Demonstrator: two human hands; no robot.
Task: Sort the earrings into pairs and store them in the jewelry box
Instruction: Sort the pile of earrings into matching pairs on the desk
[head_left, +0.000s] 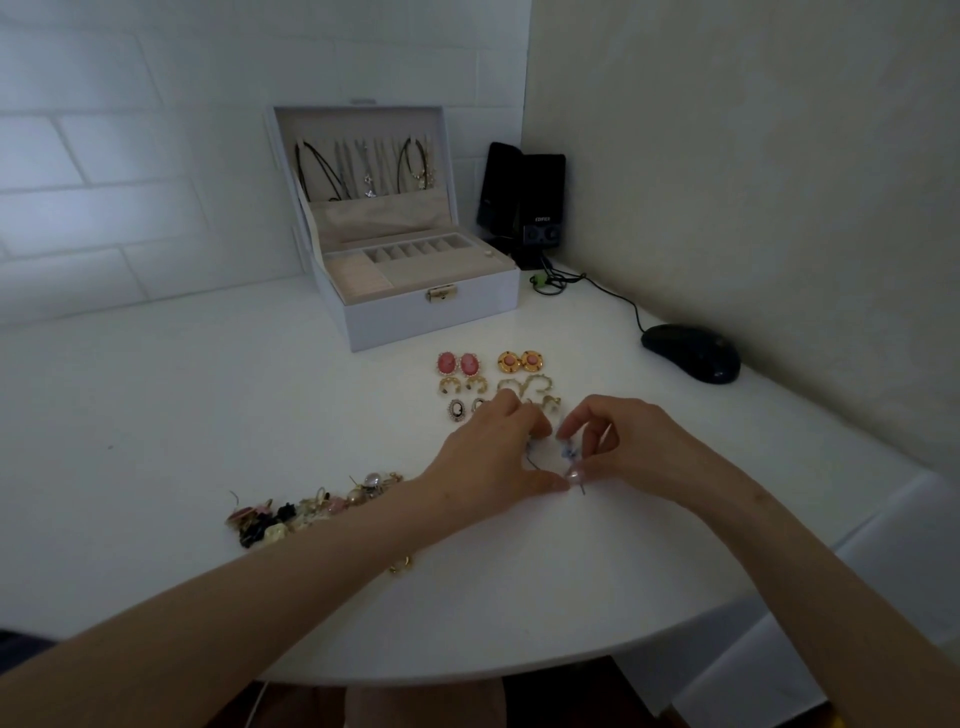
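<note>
The white jewelry box stands open at the back of the table, necklaces hanging in its lid. In front of it lie paired earrings: pink ovals, round gold-and-pink ones, gold hoops, larger gold hoops and dark cameos. My left hand and my right hand meet just below these rows. My right fingers pinch a blue flower earring with a pearl. My left fingers touch a second small blue piece, mostly hidden. An unsorted heap of earrings lies to the left.
A black mouse with its cable sits at the right, near the wall. A black speaker stands behind the box beside a small green-tipped item. One gold earring lies under my left forearm. The table's curved edge is close to me.
</note>
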